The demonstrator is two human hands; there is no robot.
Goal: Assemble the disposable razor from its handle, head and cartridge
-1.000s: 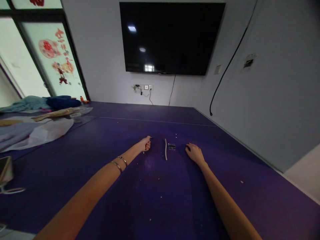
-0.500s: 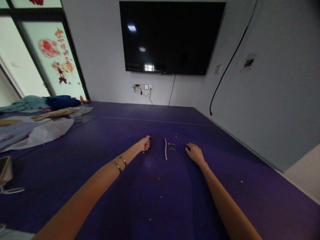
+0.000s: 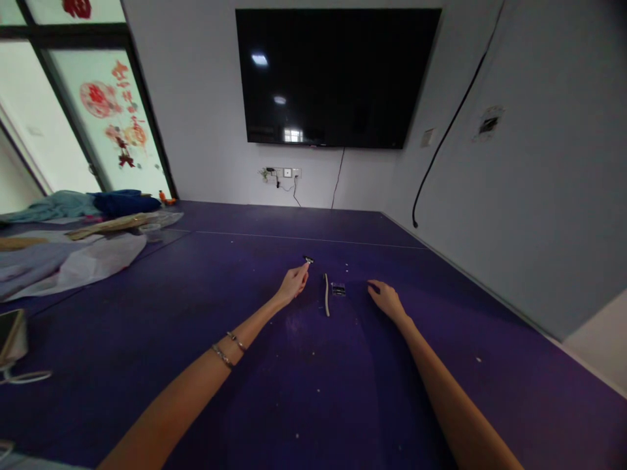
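My left hand (image 3: pixel 292 283), with two bracelets on its wrist, is closed around a small razor (image 3: pixel 308 260). The razor's dark crosswise head sticks out past my fingertips, while its handle is hidden in my grip. Just right of that hand, a slim, pale, slightly bent stick (image 3: pixel 326 297) with a dark upper end lies on the purple surface (image 3: pixel 304 372). Beside the stick is a small clear packet (image 3: pixel 338 289) with dark pieces in it. My right hand (image 3: pixel 385 298) rests on the surface to the right of the packet, fingers loosely bent and apart, holding nothing.
Cloths (image 3: pixel 127 202) and a white plastic sheet (image 3: pixel 98 264) are heaped at the left. A pale box-like object with a cord (image 3: pixel 14 339) sits at the left edge. A television (image 3: pixel 337 78) hangs on the far wall; a black cable (image 3: pixel 448 124) dangles at the right.
My left hand has moved right and slightly forward, turning so the razor's head now shows ahead of the fingers. My right hand stays nearly in place.
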